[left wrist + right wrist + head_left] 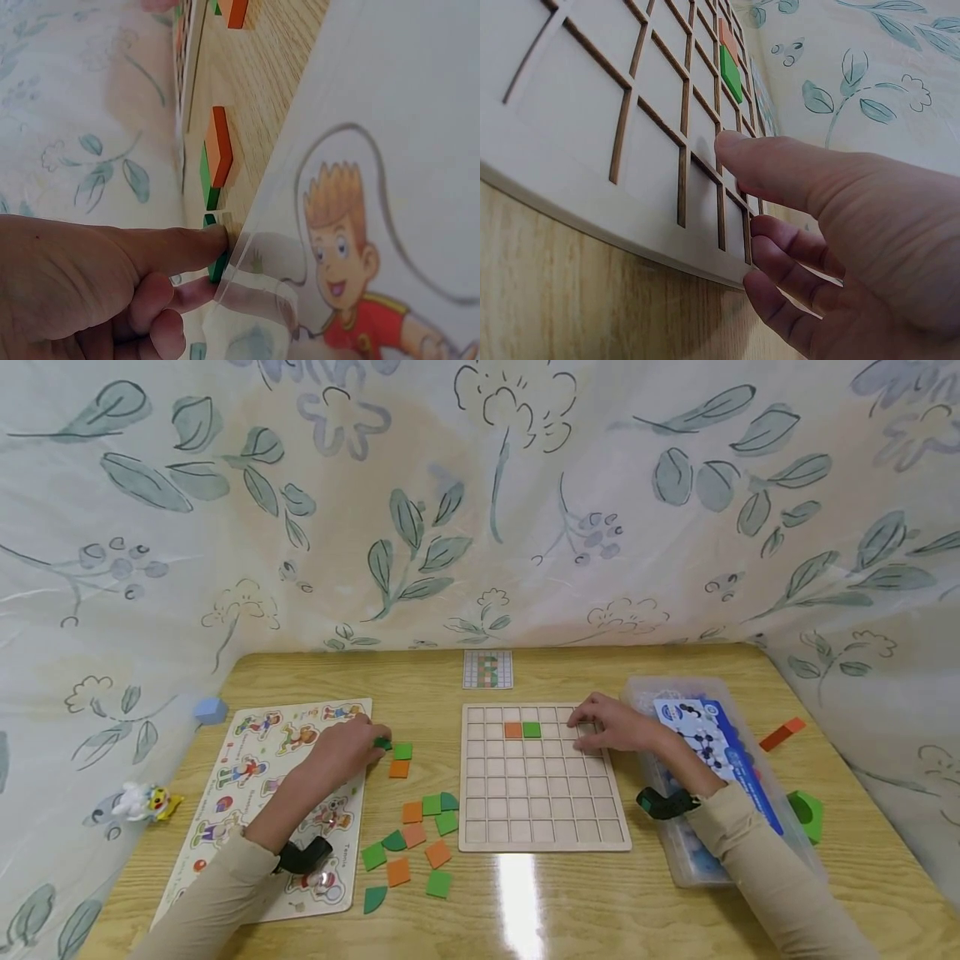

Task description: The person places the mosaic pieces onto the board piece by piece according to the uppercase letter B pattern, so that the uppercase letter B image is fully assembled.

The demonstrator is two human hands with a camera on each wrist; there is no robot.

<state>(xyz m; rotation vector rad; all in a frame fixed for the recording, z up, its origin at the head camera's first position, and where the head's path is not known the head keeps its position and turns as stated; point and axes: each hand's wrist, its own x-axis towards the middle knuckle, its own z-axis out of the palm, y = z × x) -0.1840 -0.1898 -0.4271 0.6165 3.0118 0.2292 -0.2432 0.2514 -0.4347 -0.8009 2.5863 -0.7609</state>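
On the grid board (536, 811), only an orange tile (513, 730) and a green tile (531, 730) are seated, many loose pieces (412, 812) lie unplaced leftward, where the left hand (341, 752) pinches a dark green piece (384, 744), and the right hand (617, 724) spreads empty at the board's far right.
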